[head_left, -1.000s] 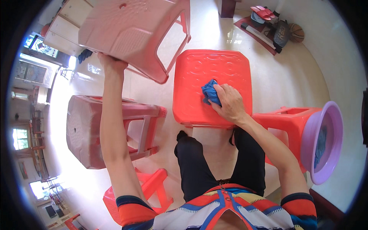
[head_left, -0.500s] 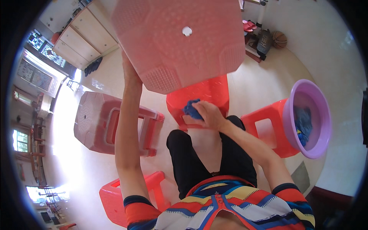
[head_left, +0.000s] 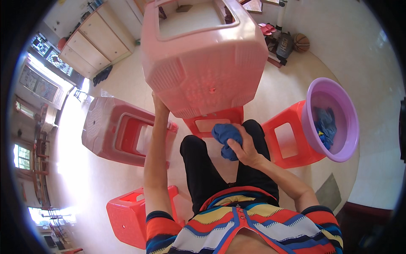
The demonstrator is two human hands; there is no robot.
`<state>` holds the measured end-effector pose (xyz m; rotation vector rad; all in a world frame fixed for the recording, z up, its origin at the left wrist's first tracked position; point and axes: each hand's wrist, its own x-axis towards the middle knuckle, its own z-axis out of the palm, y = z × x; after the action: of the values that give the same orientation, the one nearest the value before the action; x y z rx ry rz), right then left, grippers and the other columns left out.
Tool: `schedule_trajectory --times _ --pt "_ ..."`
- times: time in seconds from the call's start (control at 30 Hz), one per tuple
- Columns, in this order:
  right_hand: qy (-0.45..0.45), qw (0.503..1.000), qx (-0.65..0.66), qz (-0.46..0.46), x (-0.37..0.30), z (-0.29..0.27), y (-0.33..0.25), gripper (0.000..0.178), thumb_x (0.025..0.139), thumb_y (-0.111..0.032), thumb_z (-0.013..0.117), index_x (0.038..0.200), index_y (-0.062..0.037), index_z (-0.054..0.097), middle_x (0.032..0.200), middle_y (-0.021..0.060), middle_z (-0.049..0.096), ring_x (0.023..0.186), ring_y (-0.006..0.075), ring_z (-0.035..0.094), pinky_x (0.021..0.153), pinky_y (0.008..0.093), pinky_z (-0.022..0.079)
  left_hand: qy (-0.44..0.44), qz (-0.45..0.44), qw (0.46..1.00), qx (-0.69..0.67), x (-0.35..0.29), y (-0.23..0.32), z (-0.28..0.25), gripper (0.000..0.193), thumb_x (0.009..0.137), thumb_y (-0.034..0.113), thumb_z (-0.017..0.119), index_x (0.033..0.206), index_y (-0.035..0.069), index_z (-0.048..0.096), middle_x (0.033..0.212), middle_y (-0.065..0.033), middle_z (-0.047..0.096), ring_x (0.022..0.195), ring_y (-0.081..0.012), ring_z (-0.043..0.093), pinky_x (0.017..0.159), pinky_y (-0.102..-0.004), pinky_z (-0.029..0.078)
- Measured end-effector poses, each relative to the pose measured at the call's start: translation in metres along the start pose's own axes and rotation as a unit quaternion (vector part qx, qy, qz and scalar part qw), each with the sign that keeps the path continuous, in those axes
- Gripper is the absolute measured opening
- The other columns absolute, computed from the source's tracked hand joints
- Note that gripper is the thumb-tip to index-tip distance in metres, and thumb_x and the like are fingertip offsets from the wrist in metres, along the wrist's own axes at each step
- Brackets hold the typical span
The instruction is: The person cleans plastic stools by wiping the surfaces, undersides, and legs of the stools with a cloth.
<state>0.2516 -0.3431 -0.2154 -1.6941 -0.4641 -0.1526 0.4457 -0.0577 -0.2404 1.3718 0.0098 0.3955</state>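
A pale pink plastic stool (head_left: 203, 72) is held up in front of me, tilted so that its seat and one side with a large opening show. My left hand (head_left: 160, 103) is closed on its lower left edge, the fingers mostly hidden behind it. Bunched in my right hand (head_left: 247, 150) is a blue cloth (head_left: 222, 137), just above my knees and apart from the pink stool. Below and behind the lifted stool, a red plastic stool (head_left: 237, 115) is partly covered from sight.
On my right, a purple basin (head_left: 354, 122) with wet-looking blue cloth (head_left: 326, 122) inside sits against a red stool (head_left: 303, 148). At left lie a faded pink stool (head_left: 99, 127) and, nearer, a red stool (head_left: 122, 220). A basketball (head_left: 301, 42) lies far right.
The pink stool has tipped, so its side opening now shows, and its seat faces lower. My right hand has drawn the blue cloth back toward me, off the red stool.
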Motion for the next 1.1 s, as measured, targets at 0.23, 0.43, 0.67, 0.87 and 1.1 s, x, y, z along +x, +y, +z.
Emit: schedule_trajectory --times 0.23,0.43,0.67,0.87,1.1 --pt "0.121 0.966 -0.084 -0.21 0.048 -0.016 -0.048 0.049 0.085 -0.017 0.058 0.126 0.0012 0.038 0.118 0.0185 0.044 0.11 0.0306 0.045 0.095 0.0361 0.036 0.039 -0.021 0.996 -0.074 -0.035 -0.01 0.001 0.033 0.087 0.023 0.048 0.101 -0.003 0.061 0.095 -0.0155 0.065 0.084 -0.0181 0.062 0.069 -0.0338 0.049" --pt "0.194 0.858 -0.349 -0.324 0.119 -0.044 -0.074 0.051 0.082 -0.023 0.063 0.125 -0.0032 0.044 0.124 0.0172 0.043 0.112 0.0359 0.041 0.097 0.0443 0.03 -0.021 -0.18 0.983 -0.016 -0.041 0.01 -0.025 0.036 0.091 0.027 0.045 0.108 -0.001 0.058 0.103 -0.0118 0.062 0.098 -0.0166 0.057 0.081 -0.0327 0.045" --pt "0.104 0.837 -0.457 -0.283 0.144 -0.052 -0.08 0.049 0.083 -0.037 0.061 0.119 -0.0048 0.053 0.113 0.0163 0.058 0.11 0.0347 0.051 0.099 0.0487 0.032 -0.052 -0.015 0.996 -0.068 -0.004 0.133 0.024 0.056 0.09 0.039 0.052 0.124 -0.005 0.042 0.116 -0.0155 0.051 0.105 -0.0221 0.052 0.09 -0.0332 0.042" --pt "0.105 0.835 -0.454 -0.294 0.14 -0.038 -0.082 0.051 0.08 -0.033 0.064 0.117 -0.0005 0.052 0.115 0.02 0.056 0.112 0.0365 0.05 0.099 0.0465 0.034 -0.074 -0.115 0.99 0.03 0.016 0.133 0.032 0.06 0.086 0.04 0.057 0.123 -0.005 0.044 0.113 -0.0148 0.055 0.098 -0.0201 0.056 0.085 -0.0296 0.045" --pt "-0.059 0.855 -0.404 -0.32 0.173 0.062 -0.103 0.047 0.078 -0.03 0.064 0.112 -0.0006 0.049 0.113 0.0187 0.052 0.108 0.0354 0.049 0.093 0.0445 0.038 -0.07 -0.121 0.988 -0.063 0.037 0.11 0.018 0.053 0.087 0.043 0.057 0.115 -0.002 0.054 0.11 -0.014 0.057 0.099 -0.0177 0.056 0.086 -0.0296 0.045"
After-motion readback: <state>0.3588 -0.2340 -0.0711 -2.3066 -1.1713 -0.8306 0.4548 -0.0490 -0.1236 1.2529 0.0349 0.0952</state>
